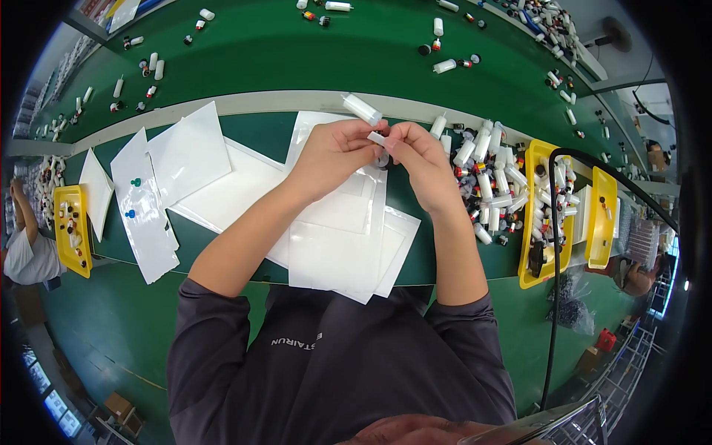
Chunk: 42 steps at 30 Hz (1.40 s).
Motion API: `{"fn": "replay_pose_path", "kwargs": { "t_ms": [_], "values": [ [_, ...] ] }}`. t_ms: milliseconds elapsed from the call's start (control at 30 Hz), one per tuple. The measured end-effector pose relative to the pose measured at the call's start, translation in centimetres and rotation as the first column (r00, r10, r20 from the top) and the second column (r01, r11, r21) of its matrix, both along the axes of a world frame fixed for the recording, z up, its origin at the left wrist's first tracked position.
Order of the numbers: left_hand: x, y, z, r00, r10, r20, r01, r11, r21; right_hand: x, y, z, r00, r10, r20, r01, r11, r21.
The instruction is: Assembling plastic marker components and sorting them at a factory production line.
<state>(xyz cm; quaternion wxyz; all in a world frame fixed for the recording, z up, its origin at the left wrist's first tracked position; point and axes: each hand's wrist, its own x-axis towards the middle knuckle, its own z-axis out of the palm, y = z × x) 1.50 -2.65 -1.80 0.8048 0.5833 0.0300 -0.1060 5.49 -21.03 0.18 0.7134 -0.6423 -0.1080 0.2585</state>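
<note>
Green conveyor belting [259, 59], smooth and scattered with small parts, runs beyond a pale ledge and a dark-green worktable [259, 133]. Over the near edge, a person's bare left hand [345, 152] and right hand [419, 159] meet at the fingertips, probably so that both can steady something tiny. Right thumb and forefinger appear pinched on a small flat white piece [377, 138]; the left fingers curl close against it, but I cannot tell whether they clamp it. Just beyond them, a white plastic cylinder with a translucent end [362, 109] lies tilted, its support hidden. Glossy white sheets [334, 256] overlap beneath the forearms, flat and straight-edged, while another white sheet with a ragged edge [144, 215] lies leftward. Beside the right hand, round-ended white cylinders and red-and-black fittings [486, 185] form a loose heap, likely kept there for easy reach, next to a shallow yellow plastic tray [528, 230].
</note>
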Motion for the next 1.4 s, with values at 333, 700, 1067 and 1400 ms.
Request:
{"fn": "replay_pose_path", "kwargs": {
  "t_ms": [333, 700, 1067, 1400],
  "values": [
    [-0.3, -0.3, -0.4, 0.998, -0.051, 0.03, 0.049, 0.997, 0.062, 0.6, 0.1, 0.4, 0.997, -0.063, -0.044, 0.058, 0.992, -0.109],
    [0.5, 0.5, -0.7, 0.998, -0.044, -0.039, 0.041, 0.997, -0.065, 1.1, 0.0, -1.4, 0.998, -0.057, 0.011, 0.058, 0.995, -0.078],
    [0.7, 0.7, -0.8, 0.99, 0.061, -0.129, -0.101, 0.937, -0.333, -1.3, 1.8, -1.7, 0.665, -0.186, 0.723, 0.401, 0.906, -0.136],
    [2.8, 4.6, 1.1, 0.978, 0.201, 0.059, -0.19, 0.97, -0.15, -1.3, 0.4, -0.6, 0.869, 0.125, 0.478, 0.063, 0.932, -0.357]
  ]
}}
